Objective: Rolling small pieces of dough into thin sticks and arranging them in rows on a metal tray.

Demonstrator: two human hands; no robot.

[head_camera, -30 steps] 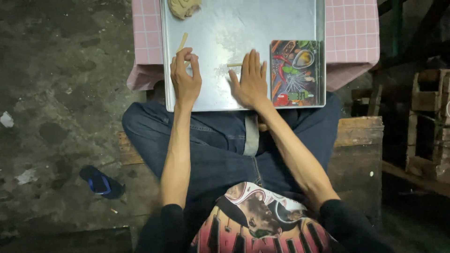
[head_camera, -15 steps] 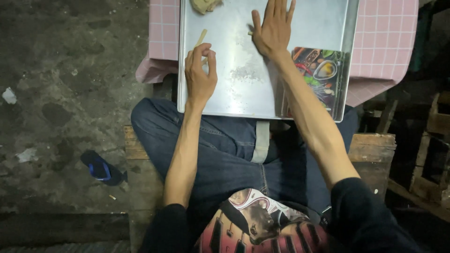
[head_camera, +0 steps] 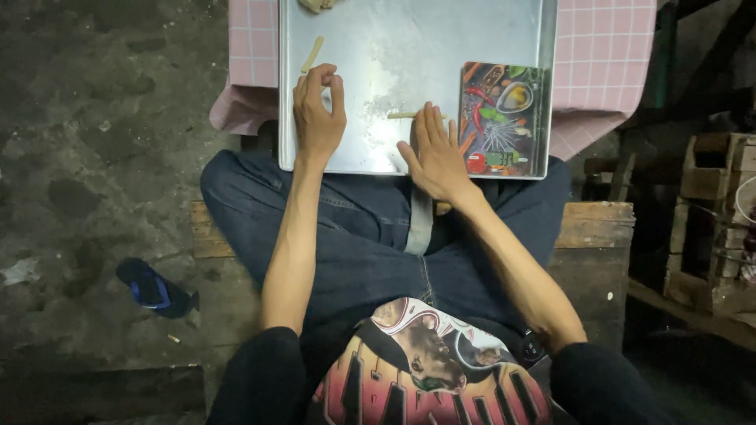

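Right hand (head_camera: 437, 157) flat, released, rolling dough strip (head_camera: 405, 116) mid-tray (head_camera: 409, 31); left hand (head_camera: 317, 114) pinched, contents unclear; one finished strip (head_camera: 313, 54) at tray's left edge; dough lump (head_camera: 317, 5) remains.

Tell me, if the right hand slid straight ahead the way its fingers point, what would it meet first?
The right hand lies flat on the metal tray; its fingers already reach a thin dough stick. That comes first, then bare tray.
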